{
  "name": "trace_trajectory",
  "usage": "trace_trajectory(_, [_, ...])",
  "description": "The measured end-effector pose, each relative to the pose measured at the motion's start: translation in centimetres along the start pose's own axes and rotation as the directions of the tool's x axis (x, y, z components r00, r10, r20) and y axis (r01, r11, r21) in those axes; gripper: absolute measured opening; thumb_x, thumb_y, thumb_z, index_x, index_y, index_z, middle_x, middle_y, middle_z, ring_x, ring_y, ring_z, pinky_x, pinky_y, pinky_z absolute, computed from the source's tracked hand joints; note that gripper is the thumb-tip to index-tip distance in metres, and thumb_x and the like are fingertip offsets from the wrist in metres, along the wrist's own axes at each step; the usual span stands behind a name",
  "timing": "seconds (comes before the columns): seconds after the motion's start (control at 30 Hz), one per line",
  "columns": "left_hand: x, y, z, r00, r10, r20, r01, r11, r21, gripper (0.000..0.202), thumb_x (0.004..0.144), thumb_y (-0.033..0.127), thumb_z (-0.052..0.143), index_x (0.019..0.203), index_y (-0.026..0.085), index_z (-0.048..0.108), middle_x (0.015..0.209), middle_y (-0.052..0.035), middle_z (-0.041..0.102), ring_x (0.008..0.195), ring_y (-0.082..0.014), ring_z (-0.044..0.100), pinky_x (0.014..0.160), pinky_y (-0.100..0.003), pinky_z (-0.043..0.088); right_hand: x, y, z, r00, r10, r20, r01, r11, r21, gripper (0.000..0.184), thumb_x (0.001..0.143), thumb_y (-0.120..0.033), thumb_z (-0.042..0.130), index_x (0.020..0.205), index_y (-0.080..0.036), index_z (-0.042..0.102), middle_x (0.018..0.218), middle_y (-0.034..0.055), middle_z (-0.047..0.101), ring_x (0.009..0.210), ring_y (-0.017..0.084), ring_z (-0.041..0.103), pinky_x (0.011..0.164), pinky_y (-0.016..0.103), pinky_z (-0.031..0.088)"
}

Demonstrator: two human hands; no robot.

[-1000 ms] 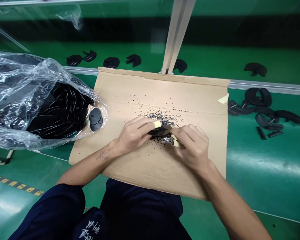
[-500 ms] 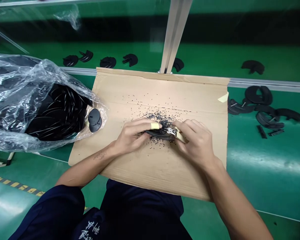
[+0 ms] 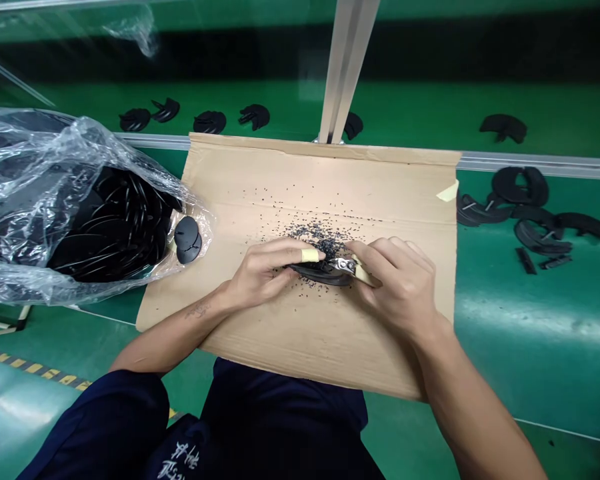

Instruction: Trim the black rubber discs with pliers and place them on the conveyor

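My left hand (image 3: 265, 268), with yellow tape round a finger, is closed on a curved black plastic part (image 3: 323, 274) just above the cardboard. In my right hand (image 3: 397, 277) is a pair of cutting pliers (image 3: 347, 265) with a metal head and pale yellow handles. Its jaws meet the upper edge of the black part; whether they are fully closed I cannot make out. Around and beyond the part, many tiny black clippings (image 3: 320, 233) lie scattered over the cardboard sheet (image 3: 280, 340).
At the left, a clear plastic bag (image 3: 40, 167) holds many black discs, with a few loose discs (image 3: 188, 240) at its mouth. Several curved black parts (image 3: 520, 187) lie on the green surface to the right. A metal post (image 3: 347, 73) rises behind the cardboard.
My right hand and the pliers have shifted slightly to the right and down along the black part. My left hand keeps its hold in nearly the same place.
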State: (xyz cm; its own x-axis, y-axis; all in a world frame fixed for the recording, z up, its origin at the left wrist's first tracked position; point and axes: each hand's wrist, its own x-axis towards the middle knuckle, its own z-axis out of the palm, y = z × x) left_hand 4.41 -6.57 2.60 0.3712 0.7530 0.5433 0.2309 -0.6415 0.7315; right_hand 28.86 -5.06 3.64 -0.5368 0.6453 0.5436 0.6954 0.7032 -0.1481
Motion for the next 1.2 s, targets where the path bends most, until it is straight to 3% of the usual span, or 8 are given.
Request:
trace_trajectory(0.67, [-0.2,-0.1,0.4,0.999,0.028,0.042,-0.025,0.998,-0.062,0.042,0.090,-0.002,0.055,0.122,0.021,0.070,0.111,-0.0079,0.076,0.102,-0.0144,0.071,0.085,-0.029,0.061,0.0,-1.2,-0.5,0.999,-0.034,0.020,0.037,0.987,-0.156,0.021,0.091,-0.006,0.055,0.098,-0.016,0.072,0.061,0.0000,0.063,0.058,0.014,0.050,0.057,0.031,0.034])
trace_trajectory(0.73, [-0.1,0.2,0.2,0.997,0.020,0.070,-0.017,0.999,-0.048,0.039,0.091,0.000,0.055,0.122,0.021,0.068,0.110,-0.0082,0.075,0.102,-0.0152,0.071,0.086,-0.031,0.061,-0.1,-1.2,-0.3,1.000,0.002,0.030,-0.001,0.999,-0.042,0.021,0.093,-0.009,0.053,0.095,-0.016,0.072,0.064,0.0008,0.066,0.058,0.014,0.055,0.056,0.030,0.037])
trace_trajectory(0.8, [0.2,0.8,-0.3,0.993,0.004,0.119,-0.002,1.000,-0.015,0.036,0.094,0.004,0.053,0.123,0.020,0.066,0.110,-0.0087,0.074,0.103,-0.0168,0.070,0.088,-0.034,0.060,-0.1,-1.2,-0.2,0.997,0.053,0.052,-0.062,0.982,0.181,0.021,0.095,-0.011,0.051,0.096,-0.016,0.072,0.072,0.0028,0.071,0.062,0.014,0.062,0.058,0.028,0.043])
trace_trajectory(0.87, [0.9,1.4,-1.5,0.983,-0.041,0.180,0.035,0.999,0.036,0.031,0.097,0.009,0.051,0.124,0.019,0.063,0.107,-0.0089,0.073,0.102,-0.0177,0.068,0.088,-0.036,0.059,-0.1,-1.1,-0.2,0.990,0.125,0.069,-0.142,0.908,0.394,0.021,0.094,-0.012,0.051,0.098,-0.017,0.072,0.081,0.0044,0.074,0.068,0.015,0.067,0.061,0.026,0.048])
trace_trajectory(0.93, [2.0,1.6,-3.2,0.971,-0.110,0.211,0.088,0.990,0.114,0.026,0.100,0.019,0.051,0.124,0.019,0.062,0.105,-0.0082,0.070,0.098,-0.0173,0.066,0.086,-0.034,0.058,0.0,-0.8,-0.2,0.976,0.208,0.069,-0.215,0.850,0.481,0.021,0.093,-0.011,0.053,0.100,-0.019,0.072,0.084,0.0046,0.075,0.071,0.015,0.069,0.061,0.026,0.051])
trace_trajectory(1.03, [5.2,-0.2,-6.5,0.972,-0.201,0.119,0.159,0.942,0.295,0.030,0.105,0.034,0.043,0.125,0.019,0.061,0.108,-0.0080,0.068,0.097,-0.0171,0.065,0.087,-0.033,0.056,-0.1,-0.3,-0.1,0.972,0.233,0.040,-0.227,0.878,0.422,0.021,0.092,-0.012,0.055,0.102,-0.019,0.072,0.083,0.0057,0.075,0.068,0.017,0.068,0.058,0.027,0.050])
trace_trajectory(1.1, [8.4,-3.1,-8.3,0.975,-0.220,0.014,0.194,0.887,0.419,0.039,0.108,0.039,0.033,0.126,0.018,0.060,0.115,-0.0095,0.067,0.106,-0.0190,0.064,0.097,-0.036,0.052,-0.2,-0.1,0.2,0.986,0.169,0.015,-0.164,0.926,0.339,0.022,0.092,-0.012,0.054,0.103,-0.016,0.073,0.078,0.0068,0.074,0.063,0.017,0.066,0.055,0.028,0.049])
trace_trajectory(1.2, [13.8,-8.4,-9.2,0.961,-0.274,-0.035,0.243,0.781,0.575,0.043,0.109,0.034,0.027,0.128,0.015,0.060,0.123,-0.0117,0.066,0.120,-0.0232,0.059,0.110,-0.042,0.044,-0.3,0.2,0.6,0.996,0.087,-0.007,-0.083,0.962,0.260,0.024,0.093,-0.011,0.052,0.104,-0.013,0.073,0.076,0.0074,0.073,0.063,0.019,0.067,0.056,0.030,0.052])
